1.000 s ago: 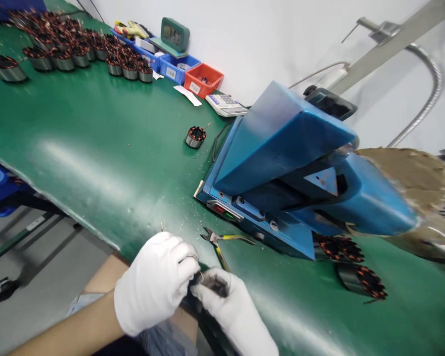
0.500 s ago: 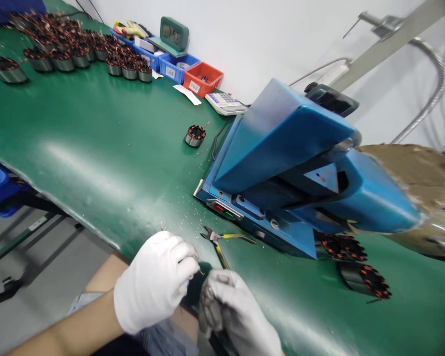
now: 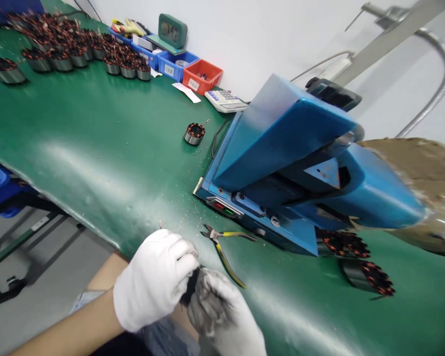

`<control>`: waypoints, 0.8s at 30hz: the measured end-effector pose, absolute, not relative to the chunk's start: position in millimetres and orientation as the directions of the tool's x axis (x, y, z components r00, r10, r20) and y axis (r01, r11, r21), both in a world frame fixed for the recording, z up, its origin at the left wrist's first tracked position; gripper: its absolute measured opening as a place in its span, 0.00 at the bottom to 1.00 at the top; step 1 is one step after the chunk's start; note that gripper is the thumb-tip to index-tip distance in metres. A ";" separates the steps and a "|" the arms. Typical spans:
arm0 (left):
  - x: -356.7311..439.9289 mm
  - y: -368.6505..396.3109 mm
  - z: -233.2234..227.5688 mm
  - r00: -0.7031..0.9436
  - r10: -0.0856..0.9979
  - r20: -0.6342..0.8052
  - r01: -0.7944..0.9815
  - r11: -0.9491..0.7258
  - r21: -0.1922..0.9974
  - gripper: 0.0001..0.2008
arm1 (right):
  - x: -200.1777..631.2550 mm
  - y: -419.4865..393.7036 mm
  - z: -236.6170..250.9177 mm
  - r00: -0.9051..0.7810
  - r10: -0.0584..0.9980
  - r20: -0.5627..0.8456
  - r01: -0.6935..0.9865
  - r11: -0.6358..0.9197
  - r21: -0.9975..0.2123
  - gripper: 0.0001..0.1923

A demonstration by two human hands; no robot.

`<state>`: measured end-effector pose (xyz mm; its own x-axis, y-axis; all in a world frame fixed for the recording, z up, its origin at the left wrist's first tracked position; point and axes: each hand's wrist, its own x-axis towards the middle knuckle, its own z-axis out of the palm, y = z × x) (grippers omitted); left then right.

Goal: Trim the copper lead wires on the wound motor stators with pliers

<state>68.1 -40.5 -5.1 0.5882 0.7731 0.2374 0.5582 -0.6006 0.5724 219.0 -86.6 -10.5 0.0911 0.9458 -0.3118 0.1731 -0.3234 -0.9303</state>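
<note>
My left hand [image 3: 154,282], in a white glove, is curled round what looks like a wound motor stator [image 3: 190,287]. Only a dark part of it shows between my hands, and a thin copper wire end [image 3: 160,225] sticks up behind the glove. My right hand [image 3: 222,314], its glove grey with dirt at the fingers, is closed close against the left one. Its fingertips are pinched at the dark part; whatever they grip is hidden. Diagonal cutters [image 3: 222,242] with yellow-green handles lie spread on the green table [image 3: 133,173] just beyond my right hand.
A blue machine [image 3: 282,148] fills the right, with several stators [image 3: 367,277] beside it. One stator [image 3: 195,134] stands alone mid-table. Many more [image 3: 59,59] crowd the far left. Blue and red bins [image 3: 202,76], a clock [image 3: 172,32] and a calculator [image 3: 225,101] line the wall.
My right hand has shifted left, nearer my left hand, uncovering the lower handle of the cutters. The left hand has hardly moved.
</note>
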 end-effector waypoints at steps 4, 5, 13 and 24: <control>68.9 -38.8 -8.2 0.591 0.773 0.231 0.553 -0.597 0.581 0.09 | 228.6 -80.4 -2.0 0.050 0.864 -0.501 0.216 -0.499 -0.839 0.12; 70.1 -38.2 -7.9 0.596 0.775 0.212 0.562 -0.590 0.580 0.09 | 229.8 -79.7 -1.3 0.087 0.862 -0.500 0.242 -0.505 -0.828 0.09; 74.6 -48.4 17.3 0.377 0.894 0.242 0.667 -0.443 0.599 0.15 | 238.1 -87.1 -8.7 0.030 0.889 -0.456 0.166 -0.454 -0.875 0.19; 73.9 -33.1 10.5 0.600 0.789 0.131 0.713 -0.601 0.361 0.08 | 231.0 -77.2 0.0 0.317 0.864 -0.390 -0.339 -0.281 -0.898 0.14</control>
<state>73.9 -33.1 10.5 0.5995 0.7895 0.1314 0.7128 -0.6014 0.3609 231.0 -77.2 0.0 0.3175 0.8644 -0.3898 -0.3387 -0.2806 -0.8981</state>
